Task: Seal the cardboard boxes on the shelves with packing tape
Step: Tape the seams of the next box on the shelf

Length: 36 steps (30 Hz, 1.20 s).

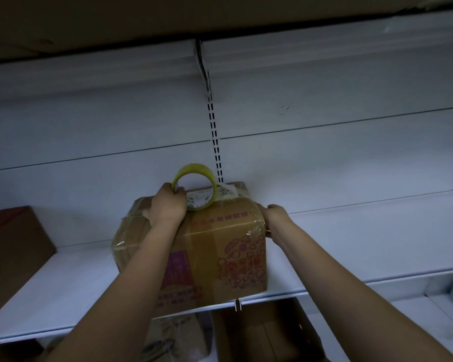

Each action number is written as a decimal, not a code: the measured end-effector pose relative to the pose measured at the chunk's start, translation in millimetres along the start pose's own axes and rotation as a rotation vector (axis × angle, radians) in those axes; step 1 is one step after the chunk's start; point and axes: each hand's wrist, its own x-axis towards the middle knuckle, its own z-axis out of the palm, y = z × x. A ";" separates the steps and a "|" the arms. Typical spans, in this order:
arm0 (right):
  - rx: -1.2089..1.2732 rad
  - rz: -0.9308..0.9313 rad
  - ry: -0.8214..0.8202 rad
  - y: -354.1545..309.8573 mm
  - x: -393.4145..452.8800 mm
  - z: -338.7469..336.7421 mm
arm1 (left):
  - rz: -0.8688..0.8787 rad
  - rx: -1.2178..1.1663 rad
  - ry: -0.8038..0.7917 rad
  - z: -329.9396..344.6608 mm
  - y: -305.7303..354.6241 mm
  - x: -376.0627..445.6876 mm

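Observation:
A brown cardboard box with red printed patterns stands on the white shelf. Clear tape runs over its top and edges. My left hand grips a yellowish roll of packing tape, which stands on edge on the box's top near the back. My right hand rests against the box's right side near the upper edge, fingers wrapped round the corner.
A darker brown box sits at the left end of the same shelf. Below the shelf are an open cardboard box and a printed bag. A slotted upright runs up the back panel. Another shelf hangs overhead.

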 end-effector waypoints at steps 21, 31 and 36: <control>-1.323 -0.654 -0.114 -41.3 -59.9 14.9 | 0.221 0.313 0.032 -45.2 -12.5 14.7; -1.541 -0.530 -0.087 -49.9 -76.3 50.2 | -0.049 -0.252 -0.130 -73.0 -70.9 19.7; -1.522 -0.623 -0.257 -43.1 -72.3 77.4 | -0.026 -0.274 -0.137 -67.2 -67.5 18.1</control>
